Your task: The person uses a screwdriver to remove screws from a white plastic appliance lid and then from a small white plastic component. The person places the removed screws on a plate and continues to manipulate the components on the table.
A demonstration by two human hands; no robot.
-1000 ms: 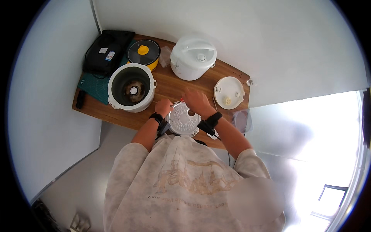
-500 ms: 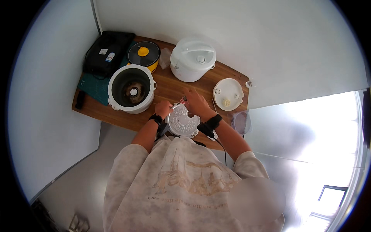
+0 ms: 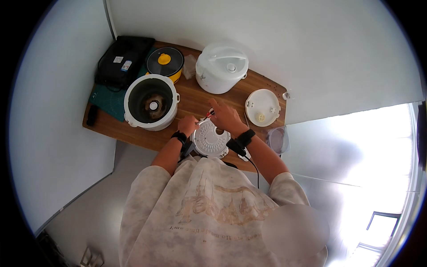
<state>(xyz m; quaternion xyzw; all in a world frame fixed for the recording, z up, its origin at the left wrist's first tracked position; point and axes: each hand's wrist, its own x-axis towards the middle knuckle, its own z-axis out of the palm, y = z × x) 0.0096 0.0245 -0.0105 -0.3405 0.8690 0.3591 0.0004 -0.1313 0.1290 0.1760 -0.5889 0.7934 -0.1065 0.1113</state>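
A round white vented plate (image 3: 210, 140), with ridges and a small dark hole, lies flat at the table's near edge. My left hand (image 3: 188, 125) is closed at the plate's upper left rim; what its fingers pinch is too small to make out. My right hand (image 3: 225, 117) grips a slim screwdriver (image 3: 209, 114) with a red and dark handle above the plate's far rim. Its tip slants down toward my left fingers. A small white part (image 3: 244, 155) lies by the right wrist.
An open rice cooker body (image 3: 174, 107) stands left, a closed white cooker (image 3: 220, 73) behind. A round cream lid (image 3: 262, 108) and a clear plastic tub (image 3: 278, 140) are at right. A yellow pot (image 3: 165, 62), black bag (image 3: 122, 62) and green mat (image 3: 108, 101) fill the far left.
My right hand has tilted slightly, showing more of the screwdriver's red handle. My left hand and the plate stay nearly where they were.
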